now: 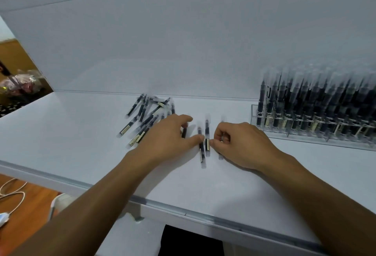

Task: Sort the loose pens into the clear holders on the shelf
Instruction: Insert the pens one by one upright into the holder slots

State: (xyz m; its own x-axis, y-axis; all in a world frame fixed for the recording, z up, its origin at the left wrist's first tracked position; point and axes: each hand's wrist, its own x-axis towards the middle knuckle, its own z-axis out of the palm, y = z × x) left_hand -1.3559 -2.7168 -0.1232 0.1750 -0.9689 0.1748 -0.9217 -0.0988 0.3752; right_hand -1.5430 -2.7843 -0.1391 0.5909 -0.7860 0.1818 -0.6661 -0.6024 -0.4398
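Pens (201,154) get lined up parallel near the shelf's (81,143) front edge for one easy gather, left hand's (168,133) grip released, thumb nudging one, right hand's (240,143) grip pinching another pen (207,131).

Left forearm (97,190) and right forearm (317,186) bare; dark garment (191,241), perhaps trousers, below.

The white shelf (81,143) has a grey strip along its front edge. The clear holder (254,116) stands at the right rear, packed with upright pens (301,101). Just left of the holder, two pens (207,133) lie side by side, running front to back. A third pen (221,155), nearer the holder, is mostly hidden in the right hand (242,145). Farther left of the holder lies a criss-crossed pile (146,117).
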